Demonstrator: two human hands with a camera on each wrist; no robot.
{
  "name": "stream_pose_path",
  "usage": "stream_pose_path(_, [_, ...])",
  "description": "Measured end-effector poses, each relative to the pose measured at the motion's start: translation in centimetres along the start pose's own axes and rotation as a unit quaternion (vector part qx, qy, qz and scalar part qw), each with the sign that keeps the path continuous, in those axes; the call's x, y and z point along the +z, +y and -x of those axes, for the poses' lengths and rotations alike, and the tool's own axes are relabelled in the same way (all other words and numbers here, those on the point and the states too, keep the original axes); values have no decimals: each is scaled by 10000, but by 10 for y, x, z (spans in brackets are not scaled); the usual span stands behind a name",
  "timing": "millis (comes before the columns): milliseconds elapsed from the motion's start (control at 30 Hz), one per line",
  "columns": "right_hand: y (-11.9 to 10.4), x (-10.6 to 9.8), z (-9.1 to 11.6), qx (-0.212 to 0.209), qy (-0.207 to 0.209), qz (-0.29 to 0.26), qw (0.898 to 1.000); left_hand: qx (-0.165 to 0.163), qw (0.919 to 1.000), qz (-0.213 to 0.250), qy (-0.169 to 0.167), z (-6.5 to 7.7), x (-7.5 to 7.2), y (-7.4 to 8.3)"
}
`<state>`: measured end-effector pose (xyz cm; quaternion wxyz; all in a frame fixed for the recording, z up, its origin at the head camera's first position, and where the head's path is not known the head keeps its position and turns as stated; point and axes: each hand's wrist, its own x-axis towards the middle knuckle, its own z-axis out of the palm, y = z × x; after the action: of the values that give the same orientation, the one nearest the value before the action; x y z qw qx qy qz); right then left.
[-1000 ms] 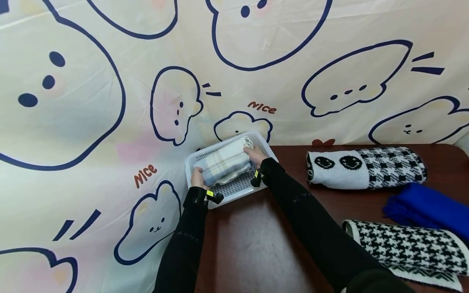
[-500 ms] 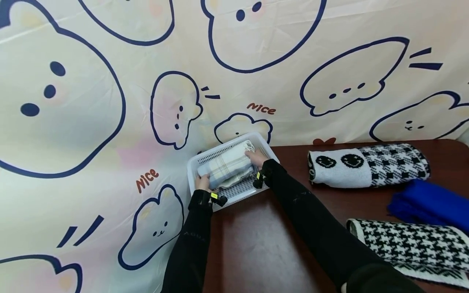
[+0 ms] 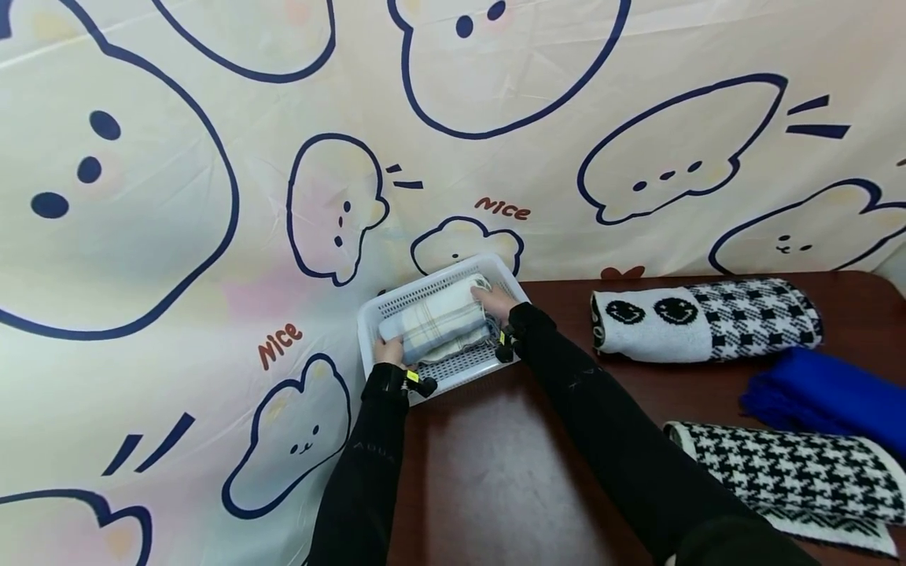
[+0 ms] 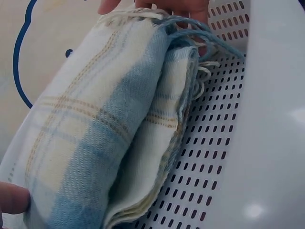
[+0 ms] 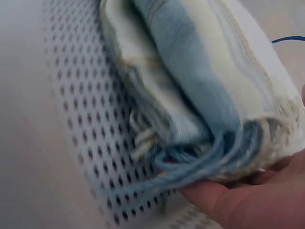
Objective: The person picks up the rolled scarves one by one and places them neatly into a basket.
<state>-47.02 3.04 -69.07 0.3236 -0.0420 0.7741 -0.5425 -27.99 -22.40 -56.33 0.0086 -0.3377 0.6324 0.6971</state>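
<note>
A folded scarf [image 3: 435,318] in cream and pale blue plaid, with fringe at its right end, lies in a white perforated basket [image 3: 366,334]. My left hand [image 3: 389,351] holds the scarf's left end; in the left wrist view only its thumb [image 4: 14,198] shows, touching the cloth. At the fringed end my right hand [image 3: 495,303] grips the scarf, thumb on top. The right wrist view shows that hand's fingers [image 5: 209,195] beneath the blue fringe strands [image 5: 190,171]. Most of the left fingers are hidden.
On the brown table [image 3: 488,472], a black-and-white scarf with smiley faces [image 3: 651,322] lies right of the basket. Nearer are a blue folded cloth [image 3: 828,393] and a houndstooth scarf [image 3: 793,472]. A cartoon-printed curtain [image 3: 538,181] hangs behind and to the left.
The scarf's left end has come down slightly into the basket, and my left hand has shifted a little rightward with its thumb further over the cloth. My right hand stays at the fringed end.
</note>
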Motion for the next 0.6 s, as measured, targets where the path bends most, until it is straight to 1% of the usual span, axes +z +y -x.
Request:
stream_pose_path(33, [17, -7, -28, -14, -73, 60, 10000, -29, 10000, -53, 20, 1, 0, 1])
stream_pose_path(67, [24, -11, -39, -73, -134, 114, 9998, -71, 9999, -80, 37, 3, -1, 2])
stream_pose_path(100, [26, -12, -42, -54, -185, 70, 9998, -122, 9998, -127, 67, 4, -1, 3])
stream_pose_path(133, [24, -14, -40, -116, -286, 111, 9995, -170, 9997, -180, 79, 6, -1, 5])
stream_pose_path(167, [8, -12, -16, -99, -357, 136, 9992, -220, 9995, -229, 85, 8, -1, 6])
stream_pose_path(200, [-3, -11, -1, -99, -452, 144, 9988, -265, 9993, -256, 80, 10, -1, 8])
stream_pose_path(233, [-20, -11, 23, -190, -628, 209, 9976, -326, 9990, -282, 84, 12, -1, 9])
stream_pose_path(300, [-52, -6, 64, -62, -768, 285, 9966, -415, 9986, -327, 52, 13, 0, 12])
stream_pose_path(333, [-64, -4, 81, 6, -851, 289, 9960, -467, 9983, -353, 40, 13, 0, 13])
stream_pose_path(367, [-74, -2, 94, 82, -912, 247, 9955, -511, 9980, -360, 40, 11, 0, 13])
stream_pose_path(400, [-69, -4, 82, 132, -970, 186, 9950, -539, 9979, -365, 33, 6, 0, 12])
stream_pose_path(433, [-65, -6, 75, 142, -1095, 99, 9938, -570, 9977, -371, 44, 1, 0, 10])
stream_pose_path(467, [-60, -6, 67, 288, -1048, -23, 9941, -528, 9978, -409, -20, -2, -2, 9])
stream_pose_path(500, [-48, -8, 49, 310, -1078, -140, 9936, -478, 9982, -367, 66, -17, -4, -1])
stream_pose_path(567, [-13, -14, 0, 269, -1118, -315, 9929, -532, 9979, -326, 146, -26, -5, -8])
stream_pose_path(600, [4, -15, -24, 246, -1132, -300, 9928, -582, 9977, -304, 170, -26, -5, -9])
